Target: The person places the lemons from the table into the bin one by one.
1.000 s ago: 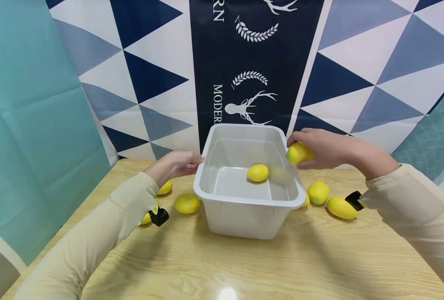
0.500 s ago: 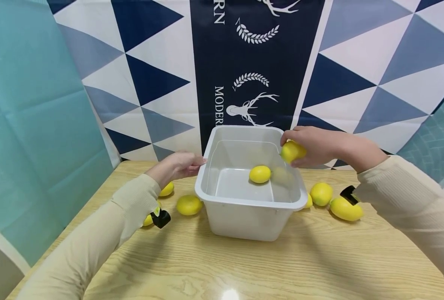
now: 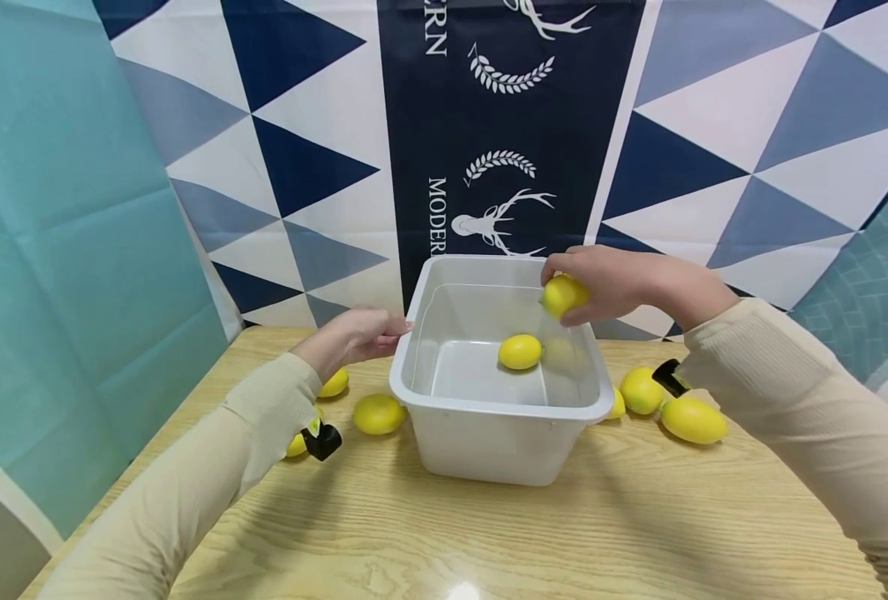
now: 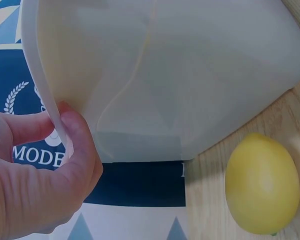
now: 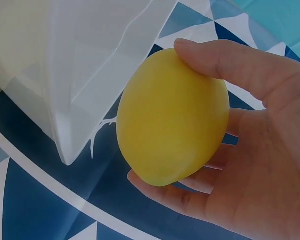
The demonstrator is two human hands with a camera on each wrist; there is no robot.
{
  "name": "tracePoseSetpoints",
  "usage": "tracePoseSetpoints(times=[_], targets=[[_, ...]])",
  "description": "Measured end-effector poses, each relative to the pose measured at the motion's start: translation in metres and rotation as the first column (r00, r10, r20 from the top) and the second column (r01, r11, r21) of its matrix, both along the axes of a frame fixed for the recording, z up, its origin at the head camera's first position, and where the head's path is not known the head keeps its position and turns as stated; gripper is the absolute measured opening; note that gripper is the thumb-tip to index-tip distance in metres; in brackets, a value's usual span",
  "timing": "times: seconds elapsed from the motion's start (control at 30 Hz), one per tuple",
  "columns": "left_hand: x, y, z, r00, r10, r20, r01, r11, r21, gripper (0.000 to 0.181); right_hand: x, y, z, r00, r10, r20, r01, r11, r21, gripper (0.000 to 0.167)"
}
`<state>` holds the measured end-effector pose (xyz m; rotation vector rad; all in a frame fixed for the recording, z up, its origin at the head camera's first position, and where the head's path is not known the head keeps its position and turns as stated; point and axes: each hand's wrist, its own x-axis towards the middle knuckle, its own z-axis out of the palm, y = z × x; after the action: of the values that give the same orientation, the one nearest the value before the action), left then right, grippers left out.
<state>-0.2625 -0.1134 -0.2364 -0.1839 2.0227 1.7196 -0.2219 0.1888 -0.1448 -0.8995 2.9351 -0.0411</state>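
A white plastic tub [image 3: 489,446] stands on the wooden table, with one lemon [image 3: 521,352] lying on its floor. The left hand [image 3: 361,335] pinches the tub's left rim between thumb and fingers, as the left wrist view also shows at the rim [image 4: 46,100]. Above the tub's right rim, the right hand [image 3: 616,279] holds another lemon [image 3: 564,297], its thumb and fingers curled round the fruit. In the right wrist view this held lemon [image 5: 172,117] is plainly gripped, with the tub wall beside it.
To the tub's left lie several lemons, one near its side [image 3: 379,414] and others partly behind the left forearm. More lemons rest on the right, including one [image 3: 693,419] under the right forearm. A patterned cloth [image 3: 316,167] hangs behind the table [image 3: 429,533].
The right hand has moved left with its lemon, from outside the tub's right rim to over it. The left hand keeps its hold on the rim, and the tub stays in place.
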Motion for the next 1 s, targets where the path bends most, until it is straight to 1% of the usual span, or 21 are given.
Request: tracePoseSetpoints(times=[0.4,0.7,1.0], targets=[[0.000,-0.001,-0.001,1.000,-0.012,-0.012,0.012,1.000,-0.003,0.041,-0.008,-0.011,0.001,0.999,-0.021,0.038,0.020,1.000,0.004,0.045],[0.001,-0.001,-0.001,1.000,-0.002,-0.006,0.002,1.000,0.003,0.042,-0.012,-0.022,0.001,0.999,-0.006,0.049,0.006,1.000,0.003,0.043],[0.000,-0.001,-0.001,1.000,-0.001,-0.010,0.001,1.000,-0.006,0.041,-0.022,-0.031,-0.003,0.997,-0.030,0.068,0.030,0.999,0.013,0.046]])
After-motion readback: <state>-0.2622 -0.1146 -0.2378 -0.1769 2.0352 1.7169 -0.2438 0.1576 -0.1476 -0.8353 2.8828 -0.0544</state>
